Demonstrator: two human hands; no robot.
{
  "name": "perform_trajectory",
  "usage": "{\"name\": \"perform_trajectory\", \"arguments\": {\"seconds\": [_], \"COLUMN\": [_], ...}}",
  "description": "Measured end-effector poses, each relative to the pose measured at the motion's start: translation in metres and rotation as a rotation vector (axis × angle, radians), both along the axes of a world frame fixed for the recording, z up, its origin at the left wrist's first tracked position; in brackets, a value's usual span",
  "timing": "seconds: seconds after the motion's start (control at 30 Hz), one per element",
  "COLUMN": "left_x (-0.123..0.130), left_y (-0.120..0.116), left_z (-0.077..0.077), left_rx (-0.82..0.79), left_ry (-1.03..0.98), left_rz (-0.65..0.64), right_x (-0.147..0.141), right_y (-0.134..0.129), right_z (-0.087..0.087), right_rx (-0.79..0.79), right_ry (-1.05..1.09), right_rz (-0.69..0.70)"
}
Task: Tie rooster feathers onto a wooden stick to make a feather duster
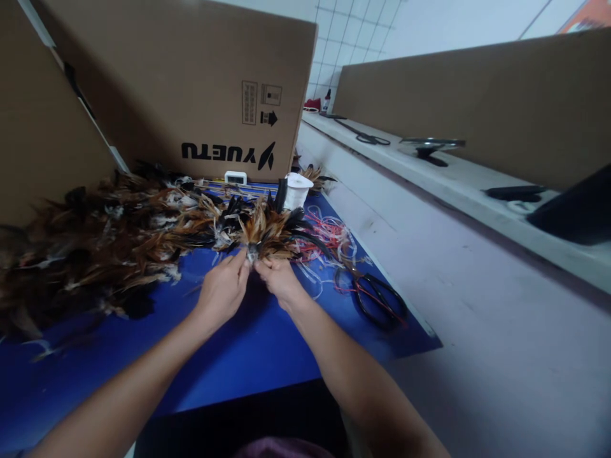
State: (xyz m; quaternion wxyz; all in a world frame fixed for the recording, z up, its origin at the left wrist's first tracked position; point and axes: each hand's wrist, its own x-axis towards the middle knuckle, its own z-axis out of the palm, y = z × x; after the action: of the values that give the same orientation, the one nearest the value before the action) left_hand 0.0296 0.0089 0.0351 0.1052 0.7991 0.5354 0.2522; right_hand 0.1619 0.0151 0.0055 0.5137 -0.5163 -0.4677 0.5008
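Observation:
Near the middle of the blue tabletop, a bunch of brown and black feathers fans upward, away from me. My left hand pinches its whitish base from the left. On the other side my right hand is closed at the same base, its fingers curled against the lower feathers. Whether a thread runs between the fingertips is too small to see. Just behind the bunch stands a white spool. Black-handled scissors lie to the right of my right hand, beside tangled red and clear strips.
A large heap of loose feathers covers the left side of the blue table. Cardboard boxes rise behind it, with a small white digital device in front. Along the right runs a white ledge holding several items.

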Motion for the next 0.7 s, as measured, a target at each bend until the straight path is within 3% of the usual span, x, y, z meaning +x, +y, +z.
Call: {"name": "perform_trajectory", "arguments": {"seconds": [0.17,0.43,0.57,0.7], "left_x": [-0.004,-0.006,-0.005,-0.001], "left_y": [0.007,0.016,0.018,0.018], "left_z": [-0.001,-0.007,-0.007,-0.006], "left_rx": [-0.037,-0.106,-0.106,-0.035], "left_ry": [-0.217,-0.395,-0.379,-0.249], "left_rz": [0.073,0.120,0.100,0.073], "right_x": [0.000,-0.001,-0.001,0.000], "right_y": [0.001,0.004,0.006,0.007], "right_z": [-0.001,-0.006,-0.007,-0.009], "right_rx": [0.044,0.085,0.113,0.045], "right_ry": [0.018,0.016,-0.019,-0.062], "right_rz": [0.013,-0.018,-0.020,-0.017]}}
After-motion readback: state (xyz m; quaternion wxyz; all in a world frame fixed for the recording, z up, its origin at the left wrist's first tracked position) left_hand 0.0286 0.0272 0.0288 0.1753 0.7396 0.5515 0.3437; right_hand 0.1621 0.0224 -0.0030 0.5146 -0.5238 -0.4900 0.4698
